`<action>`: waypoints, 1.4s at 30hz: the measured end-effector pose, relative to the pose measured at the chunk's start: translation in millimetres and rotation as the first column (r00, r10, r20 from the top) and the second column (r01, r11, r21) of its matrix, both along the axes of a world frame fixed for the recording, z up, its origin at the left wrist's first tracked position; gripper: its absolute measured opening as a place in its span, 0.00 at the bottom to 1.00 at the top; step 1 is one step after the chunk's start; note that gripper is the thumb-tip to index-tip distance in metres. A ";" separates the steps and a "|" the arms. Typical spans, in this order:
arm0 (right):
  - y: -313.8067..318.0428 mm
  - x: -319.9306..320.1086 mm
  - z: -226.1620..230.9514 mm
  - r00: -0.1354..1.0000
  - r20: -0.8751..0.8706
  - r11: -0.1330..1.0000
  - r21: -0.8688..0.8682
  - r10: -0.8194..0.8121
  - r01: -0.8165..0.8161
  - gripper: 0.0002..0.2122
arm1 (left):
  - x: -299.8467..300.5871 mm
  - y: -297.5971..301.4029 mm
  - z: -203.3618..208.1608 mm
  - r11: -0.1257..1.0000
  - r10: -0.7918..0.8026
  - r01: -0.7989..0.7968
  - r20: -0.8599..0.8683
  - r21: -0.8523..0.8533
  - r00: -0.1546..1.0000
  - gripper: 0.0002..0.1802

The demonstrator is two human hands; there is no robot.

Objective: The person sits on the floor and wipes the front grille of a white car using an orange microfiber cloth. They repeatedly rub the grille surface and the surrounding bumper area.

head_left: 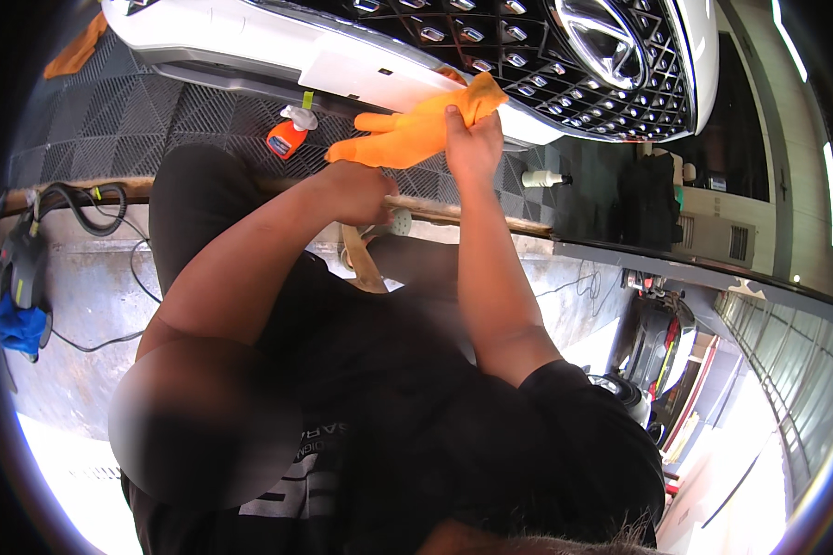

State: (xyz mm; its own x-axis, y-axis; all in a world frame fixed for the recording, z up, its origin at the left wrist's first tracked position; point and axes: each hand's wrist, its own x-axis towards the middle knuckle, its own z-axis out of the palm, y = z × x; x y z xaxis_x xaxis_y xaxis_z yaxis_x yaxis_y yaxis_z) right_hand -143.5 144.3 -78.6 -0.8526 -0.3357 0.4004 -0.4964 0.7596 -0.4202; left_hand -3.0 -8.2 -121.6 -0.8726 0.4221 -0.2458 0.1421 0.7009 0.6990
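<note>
My right hand [475, 146] grips one end of a bunched orange cloth [407, 131], its thumb pressed on top. The cloth stretches leftward in front of a white car's bumper [342, 69], below the black grille [528, 83]. My left hand [356, 191] is curled just under the cloth's left end, close against it. Its fingers are turned away, so what they hold, if anything, is hidden. On the dark floor tiles [217, 111] left of the cloth stands an orange spray bottle [287, 139] with a white trigger head.
A white bottle with a black cap [541, 178] lies right of my right hand. Another orange cloth [76, 46] is at the far left. A black hose [83, 208] and cables run beside a dark machine [23, 264]. A dark car [655, 347] stands at the right.
</note>
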 end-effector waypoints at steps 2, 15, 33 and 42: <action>-2.9 -10.7 15.5 0.991 0.100 0.987 0.143 -0.092 0.077 0.18 | -2.9 -0.5 -3.0 1.000 0.000 0.000 -0.009 0.006 1.000 0.27; -7.3 -17.7 -24.0 0.702 0.530 0.632 -0.761 0.475 0.147 0.20 | -3.9 3.7 -4.2 0.998 -0.043 0.045 0.045 -0.045 0.998 0.29; -69.4 22.0 -21.6 0.374 0.400 0.100 -0.783 0.837 0.614 0.18 | -11.9 14.5 9.5 0.997 -0.057 0.059 0.043 -0.040 0.997 0.28; -53.7 33.8 -12.5 0.736 0.544 0.430 -0.823 0.403 0.372 0.17 | 9.4 -18.5 -5.2 0.999 0.050 -0.049 0.027 -0.017 0.998 0.32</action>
State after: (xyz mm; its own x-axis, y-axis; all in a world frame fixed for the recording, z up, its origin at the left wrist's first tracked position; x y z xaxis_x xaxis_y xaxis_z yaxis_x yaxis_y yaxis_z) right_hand -109.7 90.6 -91.1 -0.9789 -0.1648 -0.1205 0.1546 -0.2128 -0.9648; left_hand 6.4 -26.7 -126.8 -0.8851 0.3743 -0.2764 0.0877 0.7176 0.6909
